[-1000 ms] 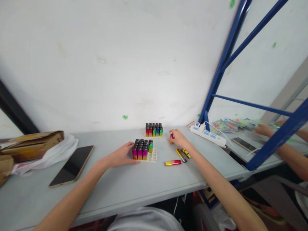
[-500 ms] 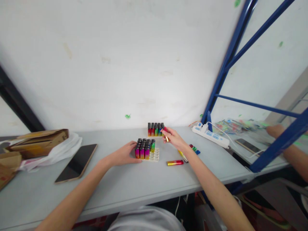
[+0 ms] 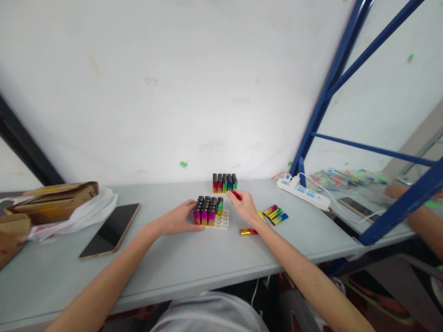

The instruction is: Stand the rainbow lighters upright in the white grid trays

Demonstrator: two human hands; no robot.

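A white tray with holes [image 3: 221, 221] stands on the table, its left part filled with upright purple lighters [image 3: 204, 217] and a green-yellow lighter [image 3: 220, 207] beside them. My left hand [image 3: 177, 217] holds the tray's left side, thumb along the front and fingers behind. In the closed fingers of my right hand [image 3: 245, 206] is a red lighter [image 3: 236, 195], mostly hidden; that hand is right of the tray's back corner. Farther back, a second group of upright lighters [image 3: 224, 183] stands in rows. Several loose lighters [image 3: 276, 214] and a red-yellow lighter [image 3: 248, 231] lie to the right.
On the left lie a phone [image 3: 110, 230], a cardboard box [image 3: 58, 203] and a white plastic bag [image 3: 86, 212]. A power strip [image 3: 302, 192] sits at the right back beside a blue metal frame [image 3: 313, 120]. The white wall [image 3: 155, 115] borders the table's rear.
My right hand has moved left and slightly toward me with the red lighter, to near the tray's back corner. More of the loose lighters now show. My left hand stays at the tray.
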